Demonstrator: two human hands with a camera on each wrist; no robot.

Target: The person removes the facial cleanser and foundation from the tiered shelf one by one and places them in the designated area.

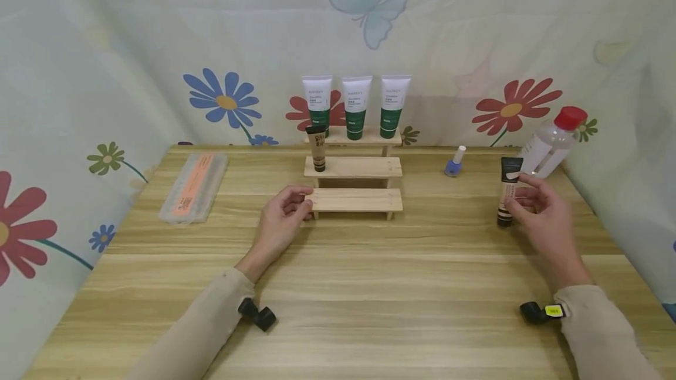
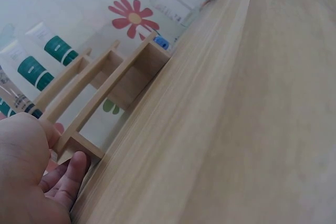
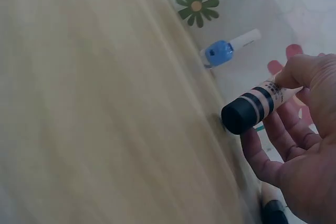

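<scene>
Head view: your left hand [image 1: 282, 213] grips the rack [image 1: 356, 200] at its left edge; right of it, across tabletop [image 1: 446, 221], your right hand [image 1: 546, 216] pinches a tube [image 1: 507, 191].

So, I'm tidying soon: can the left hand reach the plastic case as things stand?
Probably yes: only bare table lies between the left hand and the plastic case, though that hand must first release the shelf it grips.

Head view | bottle [image 1: 551, 144]: base hidden behind right hand [image 1: 550, 219] | held tube [image 1: 508, 192]: lettering too small to read | sleeves [image 1: 195, 324]: cut off by lower edge
</scene>
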